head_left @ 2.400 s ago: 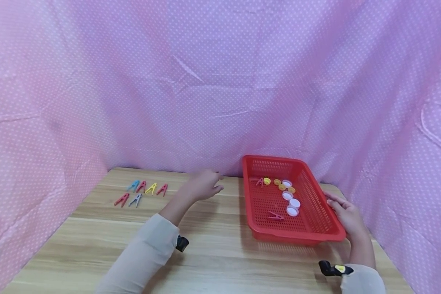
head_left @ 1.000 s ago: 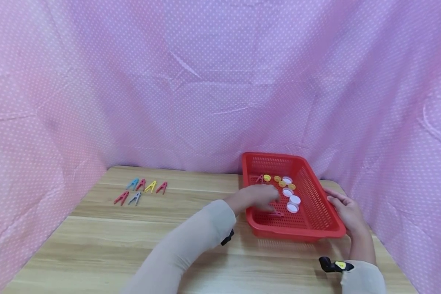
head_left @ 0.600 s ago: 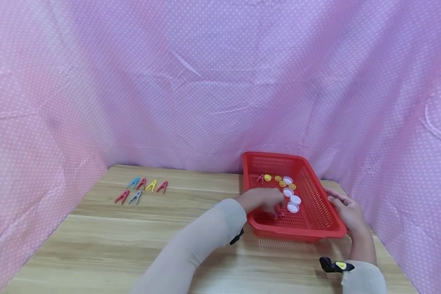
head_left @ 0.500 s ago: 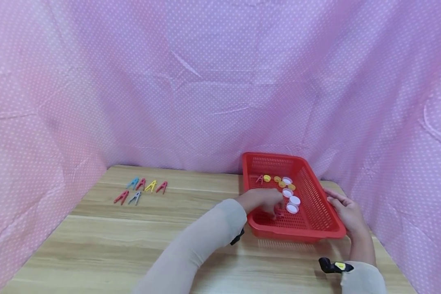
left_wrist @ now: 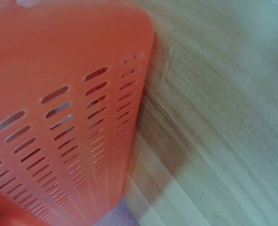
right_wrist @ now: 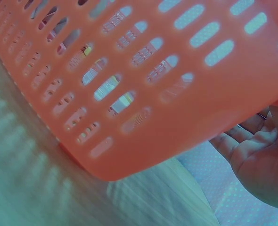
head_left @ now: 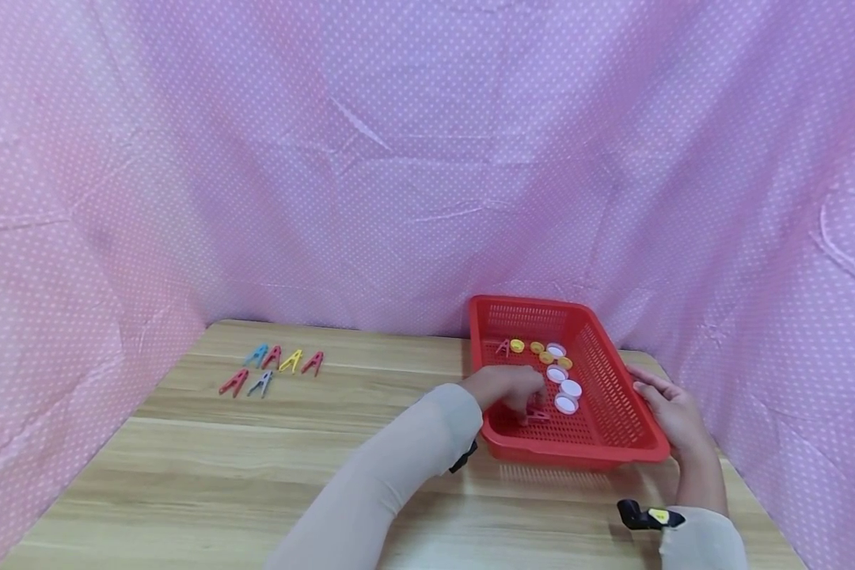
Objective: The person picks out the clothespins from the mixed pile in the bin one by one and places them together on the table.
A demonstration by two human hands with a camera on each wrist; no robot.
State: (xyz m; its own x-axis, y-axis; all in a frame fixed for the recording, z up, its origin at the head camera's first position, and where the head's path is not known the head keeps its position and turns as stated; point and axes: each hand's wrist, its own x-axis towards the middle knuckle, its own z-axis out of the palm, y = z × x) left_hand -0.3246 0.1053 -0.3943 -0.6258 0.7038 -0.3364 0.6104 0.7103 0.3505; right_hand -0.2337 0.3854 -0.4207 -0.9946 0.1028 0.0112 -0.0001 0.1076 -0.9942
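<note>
A red plastic basket (head_left: 573, 454) stands on the right of the table, holding clothespins and round caps. In the head view my left hand (head_left: 514, 388) reaches over its left side, fingers pointing down, and pinches a red clothespin (head_left: 539, 416) close over the basket floor. The fingertips are partly hidden behind the hand. My right hand (head_left: 673, 408) grips the basket's right rim; in the right wrist view that hand (right_wrist: 261, 155) shows beneath the rim. Only the basket's slotted side (left_wrist: 68, 94) and the table fill the left wrist view.
Beside the left hand lie white caps (head_left: 571, 389) and yellow caps (head_left: 546, 358), with another red clothespin (head_left: 503, 347) farther back. On the table's left are several clothespins, among them a blue one (head_left: 256, 355), a yellow one (head_left: 291, 362) and a grey one (head_left: 260, 384). Pink dotted cloth (head_left: 413, 182) surrounds the table.
My left hand has moved right from over the table into the basket and down onto the red clothespin, which has shifted slightly. My right hand has stayed on the rim.
</note>
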